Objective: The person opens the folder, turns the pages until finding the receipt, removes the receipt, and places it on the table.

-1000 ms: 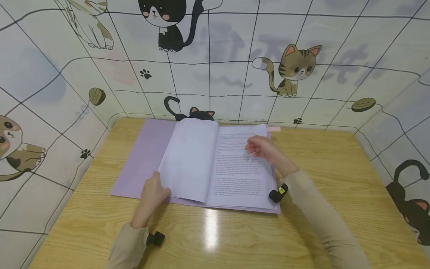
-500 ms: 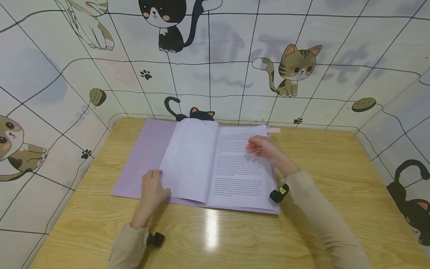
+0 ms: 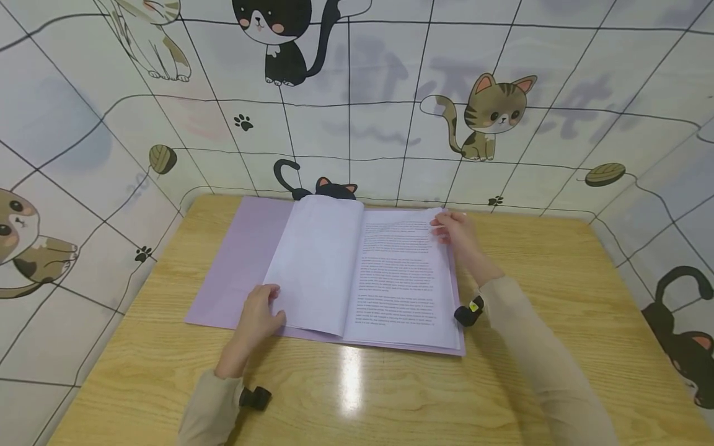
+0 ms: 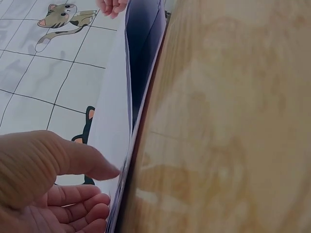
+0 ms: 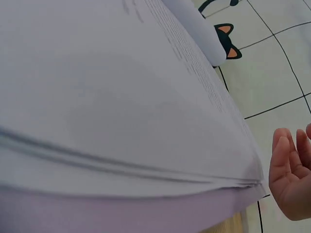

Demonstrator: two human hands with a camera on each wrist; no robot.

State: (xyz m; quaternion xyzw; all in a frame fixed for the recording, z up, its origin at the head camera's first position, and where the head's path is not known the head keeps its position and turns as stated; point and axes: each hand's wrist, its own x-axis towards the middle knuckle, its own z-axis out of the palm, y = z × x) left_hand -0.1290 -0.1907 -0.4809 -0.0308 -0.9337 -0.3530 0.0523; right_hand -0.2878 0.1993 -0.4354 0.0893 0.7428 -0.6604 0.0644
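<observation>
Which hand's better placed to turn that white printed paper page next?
Right, probably. The right hand is near the white printed paper page's upper outer corner; the left hand is by the blank white page.

The table (image 3: 401,396) was yellowish, with a visible wood grain. Directly on it, near the far edge, a book (image 3: 318,266) with a purple cover (image 3: 237,266) lay open.

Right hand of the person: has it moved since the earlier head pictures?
Yes: judged against the printed page, the right hand has shifted rightward and farther from the person, towards the page's far right corner.
</observation>
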